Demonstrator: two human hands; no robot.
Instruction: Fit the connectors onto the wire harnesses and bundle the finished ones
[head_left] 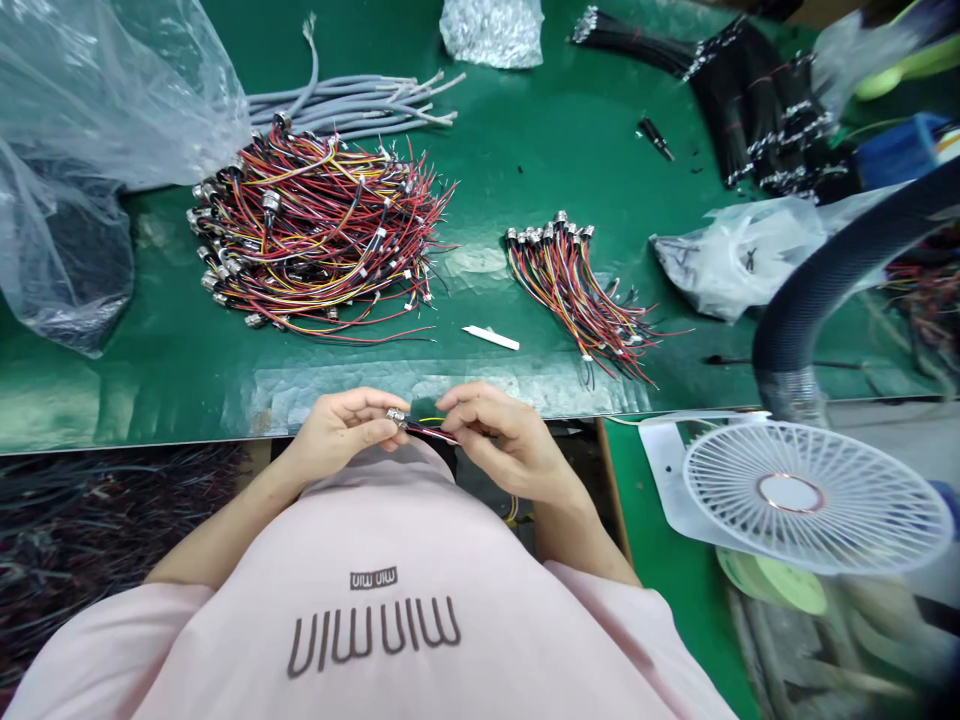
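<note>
Cropped green table (487,180); left hand (339,434) pinches a metal connector (396,416); right hand (508,438) grips its partly hidden wires (431,431)

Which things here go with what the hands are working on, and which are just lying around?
Likely part of the job:
- held connector cable
- large cable pile
- smaller cable bunch

Seemingly unrelated:
- grey cables
- black cable bundles
- white fan

Shiny metal connector (396,416), glossy smooth tabletop (480,180), crinkled plastic bag (97,90), matt cloth shirt (420,535)
</note>
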